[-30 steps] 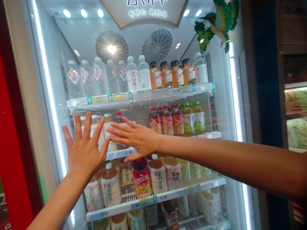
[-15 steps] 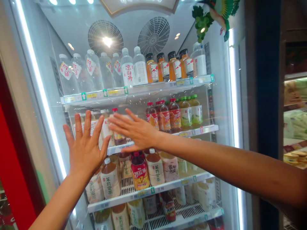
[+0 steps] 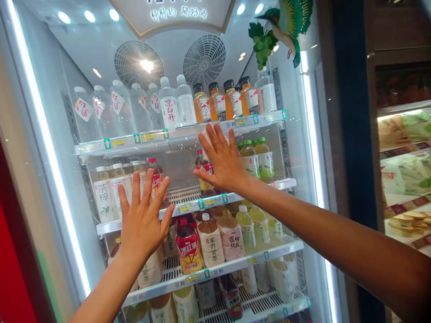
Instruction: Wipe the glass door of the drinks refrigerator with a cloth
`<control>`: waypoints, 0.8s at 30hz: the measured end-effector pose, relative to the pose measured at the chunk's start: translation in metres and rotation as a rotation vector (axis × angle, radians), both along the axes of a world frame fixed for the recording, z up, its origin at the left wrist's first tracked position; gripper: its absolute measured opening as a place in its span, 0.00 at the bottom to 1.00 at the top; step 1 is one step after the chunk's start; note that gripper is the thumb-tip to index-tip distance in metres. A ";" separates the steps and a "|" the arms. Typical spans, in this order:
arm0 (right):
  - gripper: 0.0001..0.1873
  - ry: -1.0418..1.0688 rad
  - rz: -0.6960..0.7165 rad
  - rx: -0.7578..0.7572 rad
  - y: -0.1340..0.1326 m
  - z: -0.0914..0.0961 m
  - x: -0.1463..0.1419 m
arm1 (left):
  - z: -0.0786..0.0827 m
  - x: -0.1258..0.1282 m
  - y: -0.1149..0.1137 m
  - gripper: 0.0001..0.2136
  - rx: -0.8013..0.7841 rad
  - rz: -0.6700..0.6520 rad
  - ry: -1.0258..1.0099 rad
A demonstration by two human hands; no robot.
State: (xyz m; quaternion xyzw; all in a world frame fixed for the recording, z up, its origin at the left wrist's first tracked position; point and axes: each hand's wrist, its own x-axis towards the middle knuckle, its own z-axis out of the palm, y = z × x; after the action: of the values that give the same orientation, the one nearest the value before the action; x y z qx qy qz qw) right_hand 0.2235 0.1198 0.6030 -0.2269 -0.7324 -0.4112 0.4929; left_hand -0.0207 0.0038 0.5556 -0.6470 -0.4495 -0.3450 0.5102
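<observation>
Forearms [image 3: 111, 273] angle inward before the drinks cooler [image 3: 55, 121]. Left hand [image 3: 143, 226] and higher right hand [image 3: 225, 165] show their backs, fingers [image 3: 136, 188] spread wide.

I faced a smooth glass door [image 3: 183, 166], glossy enough to reflect. Through it I saw bottles [image 3: 124, 123] of shiny clear plastic, their labels [image 3: 170, 111] smooth and papery, a wire rack [image 3: 183, 194] that looked like metal, and grilles [image 3: 204, 59] of matt, plastic-looking mesh.
</observation>
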 end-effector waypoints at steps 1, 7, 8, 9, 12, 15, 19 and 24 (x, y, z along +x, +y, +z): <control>0.54 -0.059 -0.004 0.002 -0.002 -0.012 0.003 | -0.001 0.005 0.003 0.37 0.002 -0.007 0.005; 0.52 -0.366 -0.011 0.040 0.002 -0.037 0.034 | -0.002 0.032 0.014 0.37 0.010 -0.036 0.045; 0.52 -0.218 -0.044 0.016 0.006 -0.028 0.041 | -0.001 0.035 0.015 0.37 0.009 -0.039 0.047; 0.51 -0.068 -0.073 -0.006 0.009 -0.020 0.047 | -0.002 0.039 0.016 0.37 0.007 -0.043 0.049; 0.53 0.058 -0.085 -0.026 0.011 -0.026 0.058 | -0.003 0.047 0.018 0.36 -0.002 -0.061 0.051; 0.54 -0.327 -0.015 0.011 0.007 -0.060 0.066 | -0.004 0.055 0.020 0.36 -0.009 -0.077 0.066; 0.52 -0.298 -0.052 -0.018 0.016 -0.055 0.088 | -0.003 0.063 0.023 0.36 -0.015 -0.092 0.083; 0.50 0.208 -0.126 -0.079 0.023 -0.043 0.100 | -0.003 0.073 0.026 0.36 -0.020 -0.103 0.077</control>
State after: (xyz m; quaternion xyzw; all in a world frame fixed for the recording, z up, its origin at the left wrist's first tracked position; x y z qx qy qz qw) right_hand 0.3235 0.1432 0.5595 -0.3329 -0.6773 -0.3865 0.5302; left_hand 0.0518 0.0300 0.5530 -0.6872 -0.3991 -0.3409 0.5022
